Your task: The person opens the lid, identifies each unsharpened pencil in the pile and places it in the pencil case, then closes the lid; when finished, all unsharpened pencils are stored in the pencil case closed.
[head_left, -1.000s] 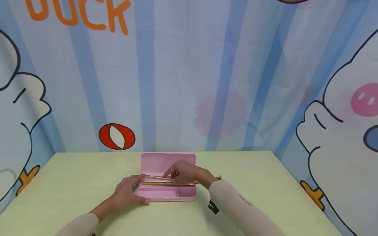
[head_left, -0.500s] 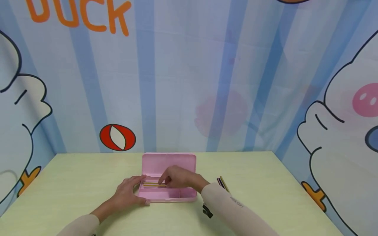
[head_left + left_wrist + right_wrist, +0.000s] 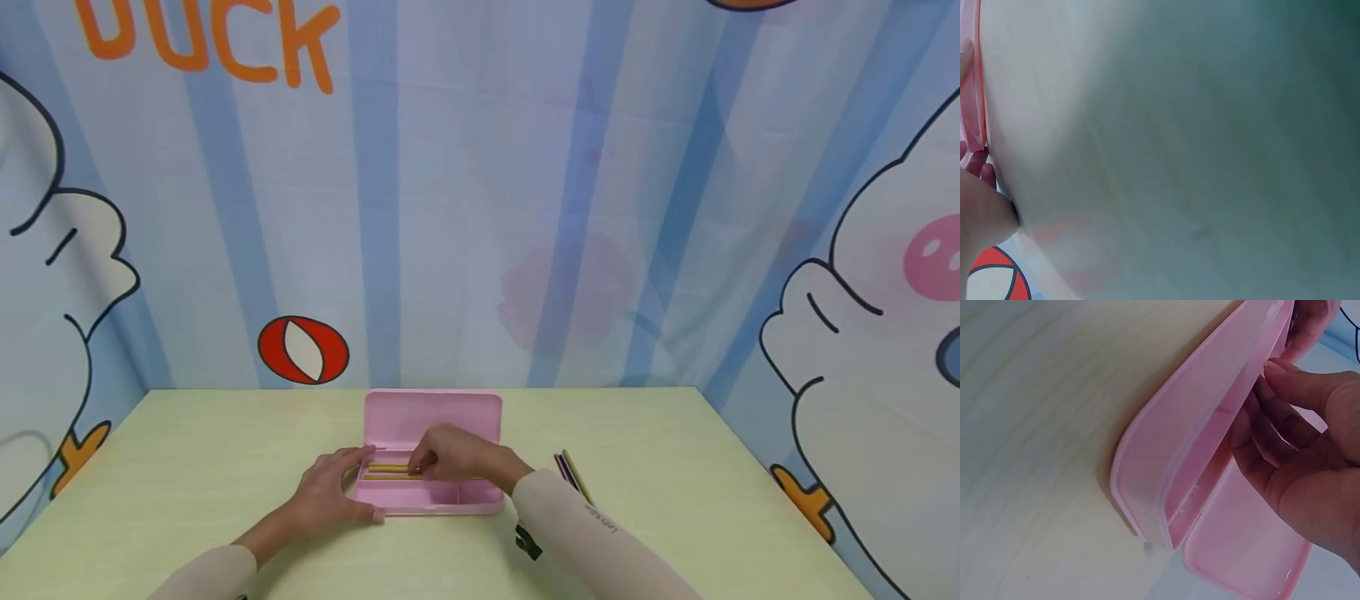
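Note:
An open pink pencil case (image 3: pixel 408 497) stands on the table, its lid (image 3: pixel 432 408) raised at the back. My left hand (image 3: pixel 326 492) grips its left end, thumb at the front corner and fingers at the back. In the left wrist view, only part of this hand (image 3: pixel 985 209) shows beside the case. Yellow pencils (image 3: pixel 387 468) lie lengthwise in the rear compartment. My right hand (image 3: pixel 457 452) reaches in over them, fingers curled, and pinches a pencil; its fingertips partly hide the pencils. From the right wrist view, the thumb and fingers (image 3: pixel 1285 425) dip inside the case, with the pencils hidden.
Several more pencils (image 3: pixel 573 477) lie on the table right of the case, partly behind my right sleeve (image 3: pixel 592 533). A pale yellow tabletop (image 3: pixel 225 450) surrounds the case. Behind it hangs a striped cartoon curtain (image 3: pixel 465 208).
My right hand has lowered from a tilted pencil over the case to the pencils lying inside. The front pencil now lies farther from the others. The left hand keeps its grip.

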A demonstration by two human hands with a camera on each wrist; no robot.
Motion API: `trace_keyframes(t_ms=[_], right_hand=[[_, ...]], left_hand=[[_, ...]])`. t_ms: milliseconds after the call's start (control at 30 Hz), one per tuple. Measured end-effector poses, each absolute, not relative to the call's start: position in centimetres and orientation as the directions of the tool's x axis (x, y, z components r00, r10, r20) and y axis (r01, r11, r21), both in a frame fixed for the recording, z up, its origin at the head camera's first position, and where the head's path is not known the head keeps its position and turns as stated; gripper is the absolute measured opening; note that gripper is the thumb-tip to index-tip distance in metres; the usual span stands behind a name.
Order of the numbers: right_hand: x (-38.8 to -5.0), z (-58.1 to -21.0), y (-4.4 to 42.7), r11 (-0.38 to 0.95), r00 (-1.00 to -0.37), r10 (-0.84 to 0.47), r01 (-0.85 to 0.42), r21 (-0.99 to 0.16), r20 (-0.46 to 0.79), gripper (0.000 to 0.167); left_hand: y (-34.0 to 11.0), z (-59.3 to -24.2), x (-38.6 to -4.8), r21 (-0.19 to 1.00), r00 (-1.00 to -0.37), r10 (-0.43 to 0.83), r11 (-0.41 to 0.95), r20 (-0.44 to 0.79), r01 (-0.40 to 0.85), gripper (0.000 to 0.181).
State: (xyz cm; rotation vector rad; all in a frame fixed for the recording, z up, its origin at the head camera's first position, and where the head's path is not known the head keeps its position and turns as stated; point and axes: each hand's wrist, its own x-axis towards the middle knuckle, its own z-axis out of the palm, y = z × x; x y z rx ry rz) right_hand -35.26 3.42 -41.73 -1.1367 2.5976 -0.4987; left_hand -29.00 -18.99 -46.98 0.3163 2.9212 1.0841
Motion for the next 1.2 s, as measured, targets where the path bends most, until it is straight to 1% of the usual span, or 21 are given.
trace_keyframes(t_ms=[133,233,333,433,600,767,967,1100,1200], right_hand=[[-35.2,-41.4,4.0,0.621,-0.654,-0.752,-0.658,-0.425,-0.086,0.019],[-35.3,-41.0,4.9,0.574,-0.626,-0.778,-0.677,-0.462,-0.05,0.019],[-35.5,-40.7,6.1,0.521,-0.6,-0.8,-0.679,-0.517,-0.019,0.021],[-35.5,-40.6,7.5,0.494,-0.6,-0.8,-0.642,-0.587,-0.016,0.026],[-35.0,-40.1,10.1,0.464,-0.642,-0.766,-0.511,-0.724,-0.037,0.035],[-34.4,-39.7,13.1,0.437,-0.693,-0.718,-0.379,-0.816,-0.063,0.043],[-34.1,-39.8,17.5,0.418,-0.755,-0.651,-0.264,-0.869,-0.083,0.051],[-33.9,-40.2,20.5,0.398,-0.777,-0.625,-0.228,-0.889,-0.08,0.055],[-33.6,-40.6,22.4,0.38,-0.792,-0.606,-0.197,-0.904,-0.082,0.057]], left_hand=[[-18.9,-47.1,-29.0,0.65,-0.982,0.183,0.74,0.051,0.172,0.098],[-18.8,-47.2,-29.0,0.647,-0.984,0.17,0.746,0.042,0.157,0.099],[-18.8,-47.2,-29.0,0.641,-0.984,0.171,0.751,0.045,0.16,0.099],[-18.7,-47.1,-28.9,0.638,-0.983,0.177,0.751,0.054,0.17,0.099],[-18.8,-47.1,-28.8,0.636,-0.98,0.185,0.749,0.068,0.185,0.099],[-18.8,-47.2,-28.8,0.634,-0.978,0.194,0.748,0.072,0.195,0.098],[-18.7,-47.1,-28.9,0.642,-0.981,0.187,0.746,0.051,0.176,0.1],[-18.8,-47.2,-29.0,0.645,-0.983,0.178,0.747,0.038,0.16,0.101],[-18.9,-47.2,-29.1,0.639,-0.982,0.185,0.75,0.049,0.173,0.1]])
